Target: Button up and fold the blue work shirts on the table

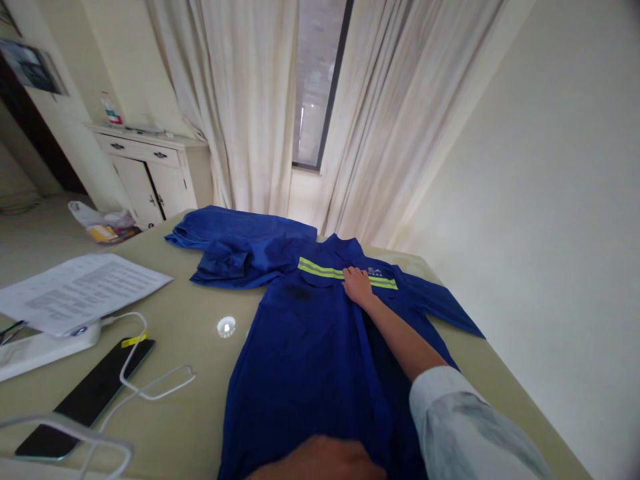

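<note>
A blue work jacket [310, 347] with a yellow-green reflective stripe [320, 270] lies spread flat on the beige table [200, 313], collar end far from me. My right hand [357, 283] reaches out and rests flat on the chest by the stripe, fingers stretched. My left hand [325, 463] presses on the near hem at the bottom edge; only its back shows, its fingers are out of view. One sleeve [235, 243] lies bunched to the far left, the other [443, 303] stretches right.
On the left of the table lie printed papers [80, 287], a dark phone [90, 393], a white cable [150, 380], a white power strip [45, 343] and a small white round object [226, 327]. A white cabinet [150, 173], curtains and a wall stand beyond.
</note>
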`<state>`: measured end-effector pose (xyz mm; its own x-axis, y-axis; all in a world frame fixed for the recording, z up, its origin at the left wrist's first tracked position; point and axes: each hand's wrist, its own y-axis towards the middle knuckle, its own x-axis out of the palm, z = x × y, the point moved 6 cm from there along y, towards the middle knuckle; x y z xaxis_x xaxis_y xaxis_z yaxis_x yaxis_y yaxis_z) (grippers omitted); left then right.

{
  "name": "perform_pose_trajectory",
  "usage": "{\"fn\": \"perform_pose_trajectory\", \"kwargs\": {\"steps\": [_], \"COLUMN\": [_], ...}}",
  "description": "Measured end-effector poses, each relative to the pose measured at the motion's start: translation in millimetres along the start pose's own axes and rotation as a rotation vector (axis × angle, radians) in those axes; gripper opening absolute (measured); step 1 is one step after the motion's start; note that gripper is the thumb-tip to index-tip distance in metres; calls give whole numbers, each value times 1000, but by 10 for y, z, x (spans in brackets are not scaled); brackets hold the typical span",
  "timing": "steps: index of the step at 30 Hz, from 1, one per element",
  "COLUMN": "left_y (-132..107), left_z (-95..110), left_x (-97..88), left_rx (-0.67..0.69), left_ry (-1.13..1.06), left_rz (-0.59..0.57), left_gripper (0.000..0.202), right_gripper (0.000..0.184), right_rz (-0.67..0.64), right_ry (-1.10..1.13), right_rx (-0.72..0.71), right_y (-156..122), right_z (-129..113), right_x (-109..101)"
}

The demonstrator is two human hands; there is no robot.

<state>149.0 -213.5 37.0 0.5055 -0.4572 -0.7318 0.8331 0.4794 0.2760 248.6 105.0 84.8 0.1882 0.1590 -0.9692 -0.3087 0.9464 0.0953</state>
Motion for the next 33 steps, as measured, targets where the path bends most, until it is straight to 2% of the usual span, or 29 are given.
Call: {"fn": "perform_pose_trajectory", "kwargs": {"steps": [1, 3, 4, 6, 8, 9, 10, 11, 13, 15, 17, 19, 21, 22, 24, 25, 26, 28, 29, 30, 31, 33], "left_y": [-54, -169, -230, -415, -673, -817, -953, -1080, -1285, -1379, -1291, -947, -370, -28, 666, 979, 1273, 1582, 1603, 1540, 1410, 1031], "left_z": [-128, -555, -821, -1422, -1896, -2063, -2204, -2322, -2449, -2432, -2321, -2181, -2028, -1957, -1827, -1765, -1717, -1640, -1645, -1689, -1757, -1899], "left_x": [-390, -1230, -1630, -2338, -2842, -2998, -3081, -3112, -3137, -3251, -3473, -3714, -3866, -3873, -3723, -3577, -3377, -3004, -2864, -2768, -2704, -2600], "left_rx": [-47, -236, -348, -675, -963, -1082, -1189, -1278, -1365, -1321, -1207, -1074, -882, -768, -581, -498, -383, -253, -230, -244, -280, -385], "left_ry": [34, 136, 229, 406, 555, 607, 615, 578, 445, 314, 262, 268, 242, 182, 10, -94, -304, -560, -610, -577, -480, -152], "left_rz": [90, 284, 354, 490, 658, 735, 763, 757, 794, 1003, 1256, 1393, 1419, 1390, 1236, 1124, 956, 740, 700, 723, 783, 918], "left_gripper": [35, 32, 31, 36, 47, 56, 64, 67, 53, 31, 24, 29, 38, 42, 48, 50, 52, 56, 58, 59, 58, 54], "right_gripper": [32, 35, 37, 40, 44, 46, 47, 47, 43, 38, 35, 35, 38, 41, 49, 54, 59, 71, 76, 79, 78, 63], "right_rz": [20, 62, 85, 121, 142, 158, 179, 208, 275, 318, 338, 346, 393, 448, 574, 615, 626, 586, 572, 574, 587, 640], "right_ry": [34, 172, 267, 450, 556, 599, 643, 691, 795, 885, 963, 1058, 1166, 1227, 1391, 1513, 1664, 1997, 2144, 2265, 2354, 2434], "right_rx": [-12, -52, -69, -75, -44, -30, -24, -25, -38, -36, 2, 32, 93, 161, 358, 457, 528, 575, 573, 574, 597, 763], "right_y": [-88, -278, -371, -527, -626, -656, -674, -686, -693, -687, -671, -646, -622, -618, -631, -639, -637, -605, -590, -582, -580, -602], "right_z": [-77, -251, -337, -478, -555, -570, -571, -560, -509, -446, -388, -354, -286, -215, -14, 89, 174, 287, 332, 378, 424, 523], "right_x": [21, 66, 93, 166, 255, 289, 310, 318, 305, 296, 313, 350, 393, 418, 500, 563, 634, 756, 797, 831, 865, 948]}}
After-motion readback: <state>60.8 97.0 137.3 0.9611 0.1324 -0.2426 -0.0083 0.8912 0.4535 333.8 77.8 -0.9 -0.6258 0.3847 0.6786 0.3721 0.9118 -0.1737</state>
